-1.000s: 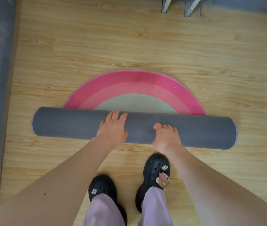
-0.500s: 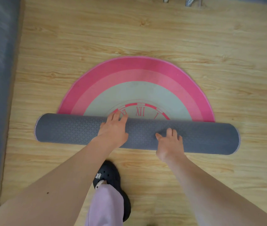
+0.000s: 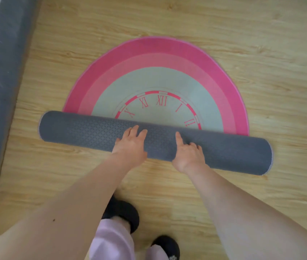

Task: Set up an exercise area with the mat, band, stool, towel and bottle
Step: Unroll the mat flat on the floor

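A round mat (image 3: 154, 79) lies half unrolled on the wood floor, with pink rings, a pale centre and a red clock face with Roman numerals. Its rolled part (image 3: 77, 128) is a grey textured tube lying across the near side of the flat half. My left hand (image 3: 131, 145) rests flat on top of the roll near its middle, fingers spread. My right hand (image 3: 188, 154) presses on the roll just to the right, fingers partly curled against it. Band, stool, towel and bottle are out of sight.
A grey strip (image 3: 1, 102) runs along the left edge of the wood floor (image 3: 261, 53). My feet in black shoes (image 3: 124, 212) stand just behind the roll, below pale purple trouser legs.
The roll has come toward me, laying more mat flat: the clock face with its numerals now shows. My hands stayed on the roll and my feet stepped back.
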`<state>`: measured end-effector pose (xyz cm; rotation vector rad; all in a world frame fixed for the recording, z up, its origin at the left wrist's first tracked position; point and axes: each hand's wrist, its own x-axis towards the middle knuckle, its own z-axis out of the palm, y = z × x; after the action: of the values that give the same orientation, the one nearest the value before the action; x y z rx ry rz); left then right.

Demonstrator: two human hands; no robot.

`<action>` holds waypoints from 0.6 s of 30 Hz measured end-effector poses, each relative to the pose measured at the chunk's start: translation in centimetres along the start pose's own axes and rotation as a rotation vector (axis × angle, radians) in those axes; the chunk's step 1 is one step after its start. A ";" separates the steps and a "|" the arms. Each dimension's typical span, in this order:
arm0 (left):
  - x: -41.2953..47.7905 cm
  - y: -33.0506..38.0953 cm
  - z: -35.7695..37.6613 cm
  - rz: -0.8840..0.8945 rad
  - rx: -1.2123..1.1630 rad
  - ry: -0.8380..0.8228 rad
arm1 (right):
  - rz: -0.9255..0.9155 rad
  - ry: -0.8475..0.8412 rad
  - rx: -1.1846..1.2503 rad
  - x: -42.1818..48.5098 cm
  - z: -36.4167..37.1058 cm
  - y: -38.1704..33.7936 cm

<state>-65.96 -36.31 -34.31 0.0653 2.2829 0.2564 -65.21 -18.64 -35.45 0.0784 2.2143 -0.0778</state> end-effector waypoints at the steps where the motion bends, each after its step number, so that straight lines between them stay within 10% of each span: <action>1: -0.3 0.0 0.4 0.001 0.007 0.009 | 0.006 -0.002 0.007 -0.5 0.6 0.0; 18: -4.6 -4.0 8.4 -0.010 0.056 -0.038 | -0.020 0.053 0.026 -4.6 8.1 -0.1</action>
<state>-56.50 -39.47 -37.12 0.0873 2.2521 0.1851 -55.99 -19.56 -36.64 0.0736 2.2671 -0.1174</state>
